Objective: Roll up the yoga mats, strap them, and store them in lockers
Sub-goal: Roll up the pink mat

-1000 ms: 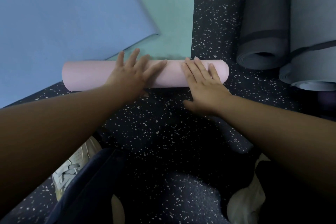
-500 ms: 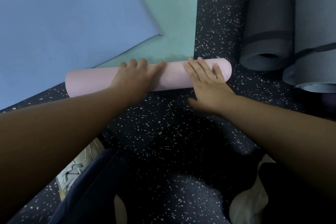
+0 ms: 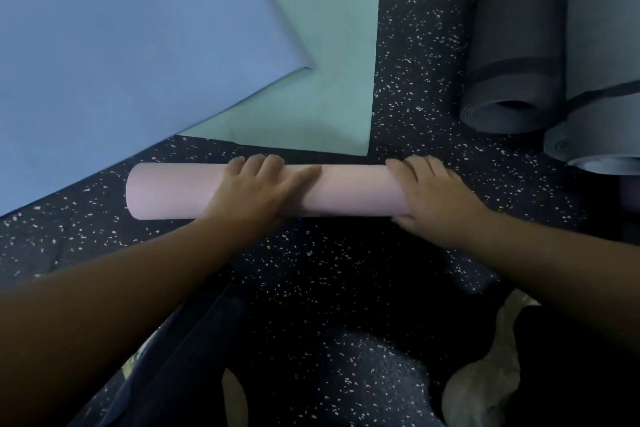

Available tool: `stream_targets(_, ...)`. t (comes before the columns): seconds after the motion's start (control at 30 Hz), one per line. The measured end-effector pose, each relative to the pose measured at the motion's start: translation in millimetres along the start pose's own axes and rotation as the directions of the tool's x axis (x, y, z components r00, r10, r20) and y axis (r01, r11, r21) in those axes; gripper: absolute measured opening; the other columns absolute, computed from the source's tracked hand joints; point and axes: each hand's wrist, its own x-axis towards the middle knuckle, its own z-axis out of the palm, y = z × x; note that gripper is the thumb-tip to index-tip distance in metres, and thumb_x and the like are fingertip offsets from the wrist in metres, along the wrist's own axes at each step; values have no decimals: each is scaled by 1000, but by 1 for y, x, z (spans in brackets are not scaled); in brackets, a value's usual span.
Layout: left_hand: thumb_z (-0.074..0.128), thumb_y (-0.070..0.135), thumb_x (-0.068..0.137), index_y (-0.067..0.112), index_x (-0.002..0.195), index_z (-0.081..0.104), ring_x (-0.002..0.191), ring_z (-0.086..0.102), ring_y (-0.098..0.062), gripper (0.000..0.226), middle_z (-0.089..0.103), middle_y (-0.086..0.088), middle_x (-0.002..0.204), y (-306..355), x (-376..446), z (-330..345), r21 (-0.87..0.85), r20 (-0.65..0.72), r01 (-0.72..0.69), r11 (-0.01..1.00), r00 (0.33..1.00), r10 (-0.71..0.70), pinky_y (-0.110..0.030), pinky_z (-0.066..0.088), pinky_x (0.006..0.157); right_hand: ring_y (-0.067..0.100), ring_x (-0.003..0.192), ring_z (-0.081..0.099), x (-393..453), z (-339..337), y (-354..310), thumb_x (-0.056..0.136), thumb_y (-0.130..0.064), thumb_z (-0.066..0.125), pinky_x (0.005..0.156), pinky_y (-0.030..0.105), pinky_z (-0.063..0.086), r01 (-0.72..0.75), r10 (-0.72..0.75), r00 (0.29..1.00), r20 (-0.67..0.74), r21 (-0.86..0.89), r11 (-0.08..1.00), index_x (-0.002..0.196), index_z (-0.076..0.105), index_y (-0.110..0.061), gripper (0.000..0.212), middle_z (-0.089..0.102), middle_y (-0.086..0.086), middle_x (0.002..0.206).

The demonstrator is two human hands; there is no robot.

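A pink yoga mat (image 3: 353,189), fully rolled, lies crosswise on the dark speckled floor in front of me. My left hand (image 3: 256,191) holds its middle, fingers curled over the far side and thumb stretched along the roll. My right hand (image 3: 433,198) wraps the roll's right end and hides it, fingers over the top and thumb on the near side. No strap shows on the pink roll.
A flat blue mat (image 3: 121,62) overlaps a flat green mat (image 3: 329,62) just beyond the roll. Two grey rolled mats (image 3: 512,80) (image 3: 606,114) with dark straps lie at the right. My knees and a pale shoe (image 3: 485,385) fill the bottom.
The pink roll has come toward me, off the green mat's edge. My fingers went from flat on top to curled around it, and my right hand slid to the roll's right end.
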Motion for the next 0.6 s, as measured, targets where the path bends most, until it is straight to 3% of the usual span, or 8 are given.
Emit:
stream_targets(0.1,84,48,54,31,139,30,88,59,-34,102,58,-12,105,6,1,-4,33,68,-2,999,998,0,-44,47,77,26,123,33,-5,5,-5,84,-44,59,102,44,36,7,-8,999,-32,-37,999,143,19,-18,76,31,8,136)
stream_targets(0.2,63,60,78,35,151,2,114,48,-26,99,42,-4,133,11,13,-13,62,273,-9,998,962,-8,-40,38,93,27,123,34,-4,5,-6,81,-44,64,100,44,37,3,-4,1000,-25,-59,998,143,20,-18,81,33,8,136)
stream_targets(0.27,57,62,82,36,150,-8,119,45,-25,98,37,-2,138,15,20,-16,52,324,-21,998,946,3,-39,35,97,28,125,33,-4,7,-8,81,-46,65,102,45,37,-5,4,1000,-18,-52,999,145,17,-17,85,31,9,138)
stream_targets(0.47,56,64,82,41,149,-8,116,47,-25,96,40,-1,135,26,27,-14,29,280,-23,999,960,14,-39,38,94,28,130,31,-5,8,-6,83,-50,62,106,44,33,8,-8,1000,-27,-5,1000,149,11,-18,90,28,9,143)
stream_targets(0.6,61,64,78,40,149,-5,116,48,-27,99,42,-4,132,34,30,-15,60,333,30,998,942,-48,-42,39,94,28,137,28,-15,11,7,83,-47,65,113,39,25,20,-16,1000,-25,150,988,152,10,-11,95,24,12,149)
